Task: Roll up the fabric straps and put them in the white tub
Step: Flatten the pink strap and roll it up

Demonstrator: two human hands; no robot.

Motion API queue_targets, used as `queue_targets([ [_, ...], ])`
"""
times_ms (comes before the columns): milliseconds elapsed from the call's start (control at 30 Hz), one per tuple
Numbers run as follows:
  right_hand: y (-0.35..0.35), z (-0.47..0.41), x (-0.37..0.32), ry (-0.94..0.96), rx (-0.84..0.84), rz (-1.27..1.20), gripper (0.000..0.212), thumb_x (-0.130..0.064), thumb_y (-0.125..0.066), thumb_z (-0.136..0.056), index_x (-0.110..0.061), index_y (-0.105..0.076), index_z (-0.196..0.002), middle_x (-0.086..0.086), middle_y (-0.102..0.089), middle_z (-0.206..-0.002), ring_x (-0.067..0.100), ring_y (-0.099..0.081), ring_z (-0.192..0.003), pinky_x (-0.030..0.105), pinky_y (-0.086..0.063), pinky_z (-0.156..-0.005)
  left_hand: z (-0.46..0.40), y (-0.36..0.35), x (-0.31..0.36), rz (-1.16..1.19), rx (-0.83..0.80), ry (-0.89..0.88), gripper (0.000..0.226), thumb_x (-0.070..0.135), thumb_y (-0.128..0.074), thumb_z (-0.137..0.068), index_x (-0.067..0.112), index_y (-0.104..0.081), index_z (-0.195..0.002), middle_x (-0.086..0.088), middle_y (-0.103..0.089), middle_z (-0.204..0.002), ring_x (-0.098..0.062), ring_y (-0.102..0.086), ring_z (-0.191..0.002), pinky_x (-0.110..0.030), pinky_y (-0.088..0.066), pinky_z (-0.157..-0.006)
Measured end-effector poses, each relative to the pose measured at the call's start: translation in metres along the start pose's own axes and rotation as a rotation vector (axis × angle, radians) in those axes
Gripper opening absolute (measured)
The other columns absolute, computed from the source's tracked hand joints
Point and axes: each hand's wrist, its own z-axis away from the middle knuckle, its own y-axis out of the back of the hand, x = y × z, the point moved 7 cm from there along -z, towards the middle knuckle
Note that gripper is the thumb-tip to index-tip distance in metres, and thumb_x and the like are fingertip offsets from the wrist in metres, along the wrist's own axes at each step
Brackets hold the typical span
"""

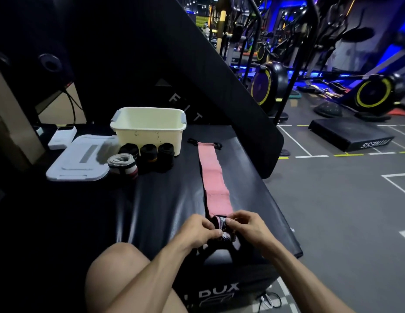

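A long pink fabric strap (214, 177) lies stretched out on the black padded box (165, 204), its far end with a black loop near the white tub (149, 129). My left hand (200, 231) and my right hand (246, 227) pinch the near end of the strap, where a small roll has formed between my fingers. Three rolled black straps (148, 154) stand in front of the tub, and a rolled grey-and-white strap (123, 163) lies beside them. The tub looks empty inside.
The tub's white lid (77, 159) lies flat to the left, with a small white box (61, 137) behind it. A black padded panel (197, 75) leans up behind the tub. My bare knee (120, 274) is at the bottom. Gym machines stand at the right.
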Motion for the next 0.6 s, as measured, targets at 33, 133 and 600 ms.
queue_targets([
  [33,0.0,0.0,0.002,-0.012,0.018,-0.016,0.009,-0.016,-0.08,-0.087,-0.008,-0.076,-0.087,-0.001,-0.074,-0.071,0.005,-0.065,-0.062,0.015,-0.05,-0.063,0.001,-0.001,-0.001,0.022,-0.014,0.005,0.029,0.048,-0.087,-0.076,0.022,-0.076,-0.073,0.003,-0.068,-0.064,-0.013,-0.059,-0.053,-0.023,-0.044,-0.052],
  [133,-0.003,0.001,0.005,-0.036,0.065,-0.064,0.012,-0.015,-0.081,-0.085,-0.004,-0.075,-0.087,0.0,-0.071,-0.069,0.007,-0.064,-0.062,0.016,-0.049,-0.06,0.003,-0.003,-0.004,0.035,0.008,0.023,0.029,0.049,-0.091,-0.069,0.024,-0.077,-0.072,0.007,-0.066,-0.06,-0.01,-0.059,-0.056,-0.021,-0.044,-0.056],
  [600,-0.002,0.004,0.014,-0.131,0.054,-0.212,0.03,-0.011,-0.089,-0.075,-0.002,-0.072,-0.098,0.008,-0.074,-0.079,0.01,-0.067,-0.061,0.026,-0.046,-0.054,0.0,-0.014,-0.004,-0.14,-0.155,-0.052,0.012,0.024,-0.082,-0.068,0.03,-0.072,-0.064,0.013,-0.063,-0.06,-0.007,-0.054,-0.056,-0.022,-0.044,-0.057],
])
